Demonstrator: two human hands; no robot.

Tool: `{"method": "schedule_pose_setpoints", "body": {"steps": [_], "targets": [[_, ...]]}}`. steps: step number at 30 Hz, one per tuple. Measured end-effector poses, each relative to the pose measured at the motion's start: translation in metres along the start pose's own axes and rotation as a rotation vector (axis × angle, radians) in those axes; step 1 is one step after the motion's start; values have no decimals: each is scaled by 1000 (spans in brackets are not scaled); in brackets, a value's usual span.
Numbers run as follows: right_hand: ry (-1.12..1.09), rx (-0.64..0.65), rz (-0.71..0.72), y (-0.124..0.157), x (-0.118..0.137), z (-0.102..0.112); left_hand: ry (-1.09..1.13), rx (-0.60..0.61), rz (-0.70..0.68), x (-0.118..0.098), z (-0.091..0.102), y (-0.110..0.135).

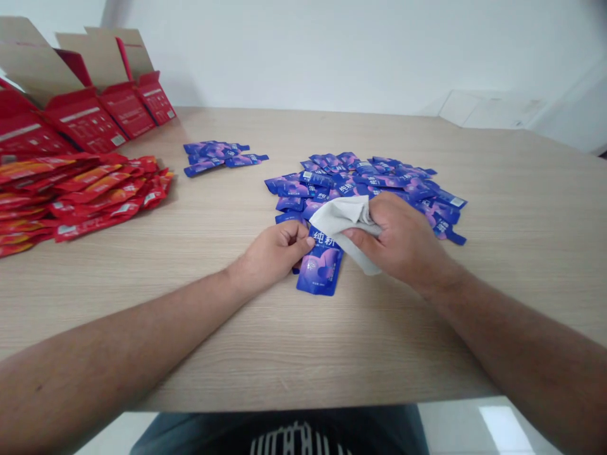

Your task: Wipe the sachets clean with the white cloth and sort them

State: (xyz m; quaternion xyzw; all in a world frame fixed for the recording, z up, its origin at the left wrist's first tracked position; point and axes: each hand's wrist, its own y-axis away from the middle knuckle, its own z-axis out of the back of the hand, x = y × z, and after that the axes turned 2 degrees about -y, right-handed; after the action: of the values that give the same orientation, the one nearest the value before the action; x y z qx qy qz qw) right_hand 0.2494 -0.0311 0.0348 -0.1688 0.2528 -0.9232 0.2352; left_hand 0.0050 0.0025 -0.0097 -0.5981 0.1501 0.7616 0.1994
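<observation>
My left hand (pixel 275 254) pinches the top edge of a blue-purple foil sachet (pixel 320 268) printed with white Chinese characters. The sachet lies on the wooden table (pixel 294 354) with its lower end free. My right hand (pixel 402 243) grips a crumpled pale grey cloth (pixel 344 227), and the cloth rests on the sachet's upper right part. Just behind both hands spreads a loose pile of similar blue sachets (pixel 365 183), partly hidden by the cloth and my right hand.
Open red cardboard cartons (pixel 85 120) stand at the back left. In front of them lies a heap of red-orange sachets (pixel 90 193). A smaller group of blue sachets (pixel 220 157) lies between that heap and the main pile. A white wall runs behind the table.
</observation>
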Motion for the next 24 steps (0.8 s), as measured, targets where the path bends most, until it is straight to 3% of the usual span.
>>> {"method": "schedule_pose_setpoints", "body": {"steps": [8,14,20,24], "targets": [[-13,54,19,3,5,-1,139,73,29,3,3,-2],[-2,25,14,3,3,-3,260,93,36,-2,1,2],[-56,240,216,11,24,-8,279,29,17,-3,1,2],[-5,92,111,8,15,-7,292,78,20,-1,2,1]]}}
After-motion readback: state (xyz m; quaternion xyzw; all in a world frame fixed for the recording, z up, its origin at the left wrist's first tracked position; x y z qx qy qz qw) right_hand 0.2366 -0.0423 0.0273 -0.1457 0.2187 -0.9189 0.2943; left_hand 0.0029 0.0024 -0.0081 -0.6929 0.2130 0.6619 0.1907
